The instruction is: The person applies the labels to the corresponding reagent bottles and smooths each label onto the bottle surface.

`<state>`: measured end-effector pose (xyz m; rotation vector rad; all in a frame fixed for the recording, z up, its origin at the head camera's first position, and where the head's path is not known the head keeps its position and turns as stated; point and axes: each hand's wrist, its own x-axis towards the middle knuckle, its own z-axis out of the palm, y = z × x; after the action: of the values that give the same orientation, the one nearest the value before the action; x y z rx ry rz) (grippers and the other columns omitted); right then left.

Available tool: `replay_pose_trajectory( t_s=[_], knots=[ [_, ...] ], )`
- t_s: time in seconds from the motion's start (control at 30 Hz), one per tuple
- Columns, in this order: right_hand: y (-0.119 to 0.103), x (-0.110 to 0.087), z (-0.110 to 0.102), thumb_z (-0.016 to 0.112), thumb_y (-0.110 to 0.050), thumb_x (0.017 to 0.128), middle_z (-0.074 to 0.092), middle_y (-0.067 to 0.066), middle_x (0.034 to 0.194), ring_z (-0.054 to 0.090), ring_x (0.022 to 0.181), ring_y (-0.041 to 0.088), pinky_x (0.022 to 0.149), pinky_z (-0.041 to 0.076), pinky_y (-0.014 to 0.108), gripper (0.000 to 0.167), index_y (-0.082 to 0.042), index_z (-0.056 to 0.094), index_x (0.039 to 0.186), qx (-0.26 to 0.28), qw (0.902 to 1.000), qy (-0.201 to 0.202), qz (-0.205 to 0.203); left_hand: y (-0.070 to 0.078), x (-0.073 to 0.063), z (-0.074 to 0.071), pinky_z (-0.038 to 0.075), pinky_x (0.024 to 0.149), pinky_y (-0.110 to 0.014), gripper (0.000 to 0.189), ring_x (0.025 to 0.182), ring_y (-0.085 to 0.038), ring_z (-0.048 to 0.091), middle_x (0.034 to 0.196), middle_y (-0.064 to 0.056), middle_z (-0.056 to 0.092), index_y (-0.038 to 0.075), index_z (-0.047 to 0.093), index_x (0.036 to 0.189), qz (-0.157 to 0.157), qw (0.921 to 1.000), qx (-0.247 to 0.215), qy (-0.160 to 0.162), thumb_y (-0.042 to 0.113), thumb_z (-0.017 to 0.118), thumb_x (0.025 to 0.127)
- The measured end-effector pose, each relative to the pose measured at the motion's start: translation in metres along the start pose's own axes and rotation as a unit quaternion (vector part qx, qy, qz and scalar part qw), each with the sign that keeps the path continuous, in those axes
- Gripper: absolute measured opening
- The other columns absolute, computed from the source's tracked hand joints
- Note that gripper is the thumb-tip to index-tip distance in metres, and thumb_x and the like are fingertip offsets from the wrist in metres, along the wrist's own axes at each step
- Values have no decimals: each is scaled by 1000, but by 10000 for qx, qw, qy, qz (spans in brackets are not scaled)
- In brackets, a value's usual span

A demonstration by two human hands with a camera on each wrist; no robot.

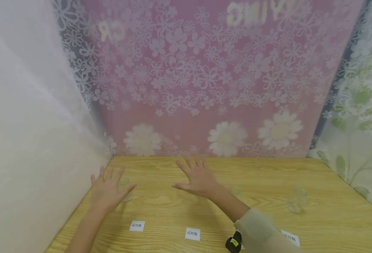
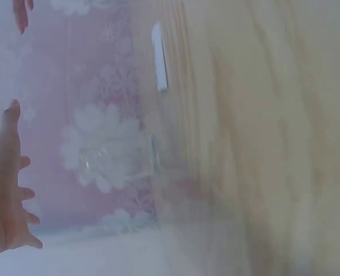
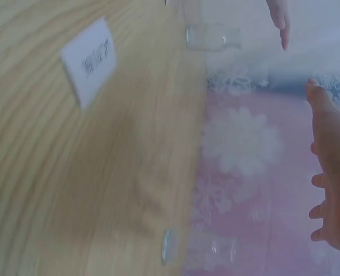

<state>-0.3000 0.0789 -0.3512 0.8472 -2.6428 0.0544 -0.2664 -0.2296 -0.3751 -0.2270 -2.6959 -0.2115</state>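
My left hand (image 1: 105,195) hovers above the left side of the table with its fingers spread, holding nothing. Just beyond it, partly hidden by the thumb, stands a clear glass bottle (image 1: 128,198). Over the middle of the table is my right hand (image 1: 198,179), fingers also spread and nothing in them. Behind the right forearm another glass bottle (image 1: 235,190) shows only its upper part. A third glass bottle (image 1: 296,202) stands upright farther right. The right wrist view shows two bottles, one near the top (image 3: 213,37) and one near the bottom (image 3: 213,250).
White paper cards with printed characters lie along the near side of the wood-grain table (image 1: 160,203): a left card (image 1: 137,226), a middle card (image 1: 193,234) and a right card (image 1: 291,238). A black device (image 1: 233,243) shows beside the right sleeve. Flowered curtains (image 1: 186,88) enclose the table.
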Motion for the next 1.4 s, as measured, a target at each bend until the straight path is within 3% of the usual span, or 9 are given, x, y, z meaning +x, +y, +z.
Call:
replay_pose_trajectory(
  t_s=[0.13,0.33,0.5,0.67,0.83,0.97,1.13,1.3,1.4],
  knots=[
    [-23,17,14,33,-74,83,23,9,148,17,132,39,103,15,56,80,-26,24,146,213,9997,-77,-116,-17,-7,1,-9,100,-60,80,130,-49,0,145,-28,13,7,27,144,-136,9985,-523,-94,60,46,87],
    [-55,39,35,39,-69,84,26,7,147,23,132,32,102,23,51,78,-22,27,145,902,9958,-89,-151,-33,-9,8,16,94,-68,79,127,-52,12,146,-26,9,8,20,146,-230,9917,-1230,-310,56,47,89],
    [-80,53,55,45,-59,88,28,7,146,28,130,28,98,31,49,71,-17,31,144,2108,9771,-239,163,-45,-9,23,22,88,-71,74,126,-51,19,145,-27,17,6,22,145,-229,9771,-2066,-461,48,51,91],
    [-100,59,72,50,-45,92,31,5,144,32,128,28,96,35,49,62,-16,31,143,3742,9239,-656,448,-55,-8,42,26,89,-69,71,124,-50,24,143,-28,21,4,22,144,-383,9500,-3014,-725,43,52,92],
    [-114,60,87,54,-36,93,32,6,144,36,126,29,95,37,47,61,-17,28,144,4686,8751,-1029,634,-59,-7,54,34,91,-60,62,120,-48,34,142,-26,25,6,28,142,-481,9175,-3852,-865,35,54,93],
    [-122,60,93,54,-32,93,33,9,143,41,122,28,93,40,43,62,-17,25,146,4982,8557,-1220,688,-63,-9,60,37,89,-57,58,119,-45,38,142,-22,28,5,33,140,-709,8937,-4333,-918,32,54,93],
    [-127,61,94,50,-28,96,32,10,143,40,123,28,95,39,41,59,-15,22,146,5103,8486,-1258,608,-67,-13,67,38,92,-53,55,118,-42,42,137,-25,36,-2,36,136,-785,8731,-4736,-847,26,56,93],
    [-133,66,103,49,-30,96,35,11,142,44,120,30,89,44,41,54,-14,28,143,5557,8225,-879,836,-66,-13,71,43,90,-38,55,117,-41,43,134,-26,39,-5,35,136,-831,8408,-5293,-774,20,58,92],
    [-139,71,110,51,-31,95,40,14,137,49,115,29,85,47,40,51,-16,34,141,5635,8181,-623,963,-66,-13,72,45,88,-33,55,116,-41,44,134,-26,39,-3,35,136,-863,8317,-5431,-769,17,59,92]
  ],
)
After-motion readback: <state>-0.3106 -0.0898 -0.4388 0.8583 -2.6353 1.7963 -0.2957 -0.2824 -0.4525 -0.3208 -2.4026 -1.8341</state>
